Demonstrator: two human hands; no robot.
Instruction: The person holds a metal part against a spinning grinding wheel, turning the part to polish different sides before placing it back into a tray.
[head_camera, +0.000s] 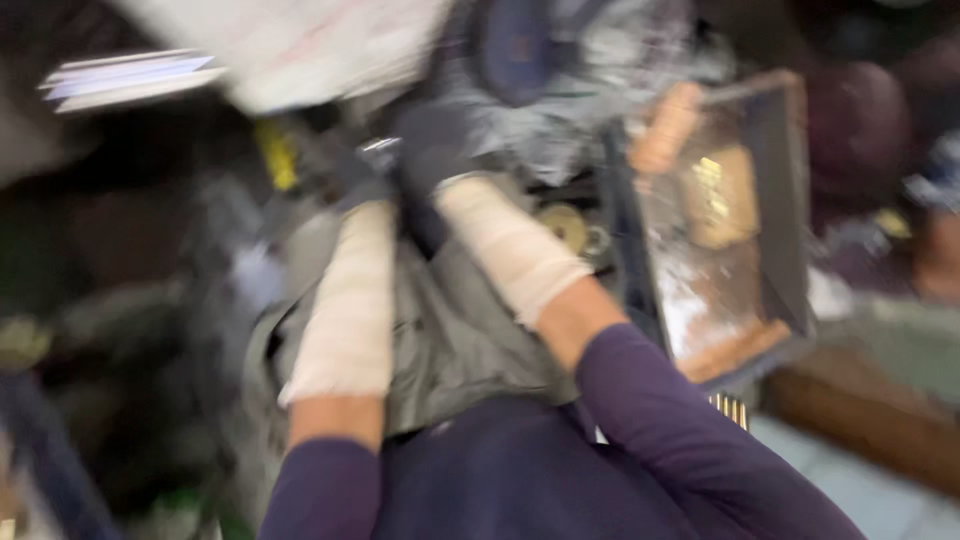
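Reaching: both hands go far into blurred clutter.
Left hand (345, 165): dark glove, beside a yellow part (275, 155); grip unclear.
Right hand (435, 145): dark glove, on dark cloth (520, 50); grip unclear.
Right: tray (790, 200), wooden handle (665, 125).
Near: grey cloth (450, 340).

Heavily blurred, dim and crowded all around, with dark clutter filling the left side and the far right. At lower right, a strip of pale bluish floor (850, 480) beside a brown wooden edge (870, 420); at right, a dark open tray (790, 200) with wooden pieces inside. At top left, a stack of white sheets (130, 78) catching what light there is, next to a larger pale surface (300, 45).
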